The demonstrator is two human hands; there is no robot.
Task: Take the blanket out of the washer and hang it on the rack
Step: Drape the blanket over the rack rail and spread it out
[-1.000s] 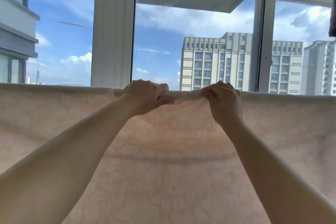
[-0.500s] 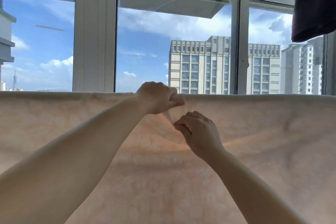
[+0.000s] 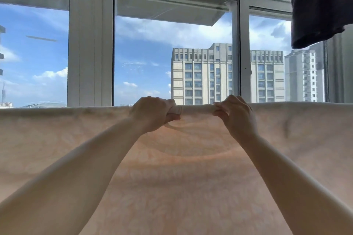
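Note:
A pale peach blanket (image 3: 57,139) with a faint flower pattern hangs across the whole width of the view, its top fold running level at mid-height. The rack's bar lies hidden under that fold. My left hand (image 3: 152,115) grips the blanket's top fold left of centre, fingers curled over it. My right hand (image 3: 236,118) pinches the same fold a little to the right, thumb and fingers on the cloth. Between the two hands the fold is bunched into a short roll.
Behind the blanket stands a white-framed window (image 3: 87,44) with sky and tall buildings beyond. A dark garment (image 3: 321,5) hangs from above at the top right, above the blanket's right part.
My right hand, which had dropped below the fold, has come back up and taken hold of the top edge, further from my left hand. The view has shifted slightly right.

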